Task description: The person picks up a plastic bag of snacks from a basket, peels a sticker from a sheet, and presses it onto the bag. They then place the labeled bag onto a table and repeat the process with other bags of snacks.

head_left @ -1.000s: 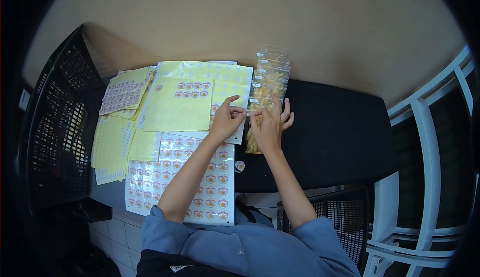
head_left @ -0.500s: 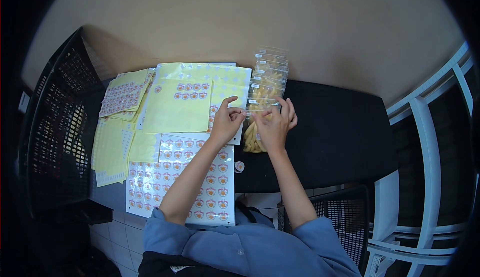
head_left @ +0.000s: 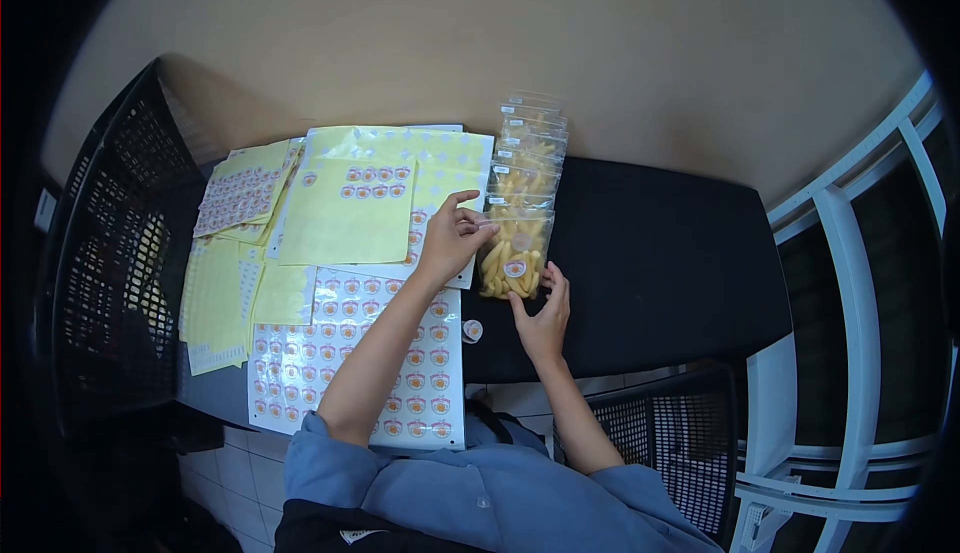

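Note:
A clear zip bag of yellow finger-shaped snacks (head_left: 497, 271) lies at the front of an overlapping row of similar bags (head_left: 530, 153). A round sticker (head_left: 515, 268) shows on its front. My left hand (head_left: 455, 238) pinches the bag's upper left edge between thumb and fingers. Down at the lower right corner, my right hand (head_left: 543, 325) has its thumb at the bottom edge and its fingers along the right side, gripping that corner. A small loose round sticker (head_left: 472, 331) rests on the black cloth just below the bag.
Sticker sheets (head_left: 437, 413) and yellow backing sheets (head_left: 345, 223) cover the table's left part. A black crate (head_left: 125, 253) stands at far left, another black crate (head_left: 690, 433) at lower right. Black cloth (head_left: 670, 263) covers the right side; white metal framing (head_left: 850, 283) stands beyond it.
My right hand has moved from the bag's top edge down to its lower right corner. My left hand stays at the upper left edge. The bag's front is now uncovered.

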Demonstrator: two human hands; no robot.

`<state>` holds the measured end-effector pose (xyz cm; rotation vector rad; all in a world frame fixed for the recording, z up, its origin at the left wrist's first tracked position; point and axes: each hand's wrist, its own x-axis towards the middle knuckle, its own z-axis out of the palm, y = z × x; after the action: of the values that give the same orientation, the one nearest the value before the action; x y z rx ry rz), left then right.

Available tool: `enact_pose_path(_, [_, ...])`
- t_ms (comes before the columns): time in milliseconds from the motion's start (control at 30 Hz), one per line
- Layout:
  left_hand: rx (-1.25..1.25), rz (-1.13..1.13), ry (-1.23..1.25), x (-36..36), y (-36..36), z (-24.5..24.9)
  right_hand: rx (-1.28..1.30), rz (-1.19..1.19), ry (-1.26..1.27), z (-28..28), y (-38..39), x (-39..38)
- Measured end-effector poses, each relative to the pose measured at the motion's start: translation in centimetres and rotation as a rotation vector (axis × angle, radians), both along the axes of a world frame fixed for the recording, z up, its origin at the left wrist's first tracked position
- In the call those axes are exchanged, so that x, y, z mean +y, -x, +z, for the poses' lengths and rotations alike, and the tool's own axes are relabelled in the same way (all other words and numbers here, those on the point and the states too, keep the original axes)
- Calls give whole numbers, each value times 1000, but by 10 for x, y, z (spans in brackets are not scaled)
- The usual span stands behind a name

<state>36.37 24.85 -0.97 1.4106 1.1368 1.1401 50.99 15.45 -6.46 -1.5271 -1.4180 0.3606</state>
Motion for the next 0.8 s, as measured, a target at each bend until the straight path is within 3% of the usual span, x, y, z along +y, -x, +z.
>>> enact_pose_path(167, [-29, -25, -4, 4, -5, -4, -1, -6, -29, -6, -1, 0])
enact_pose_path(367, [130, 75, -227, 1, -15, 1, 64, -41, 60, 4, -4, 1])
enact_pose_path(533, [92, 95, -242, -16, 1, 23, -161, -55, 117, 9, -8, 0])
enact_pose_path(667, [47, 129, -228, -42, 17, 43, -93, -66, 23, 2, -9, -1])
enact_pose_path(800, [-3, 165, -259, -70, 39, 55, -12, -32, 151, 18, -5, -7])
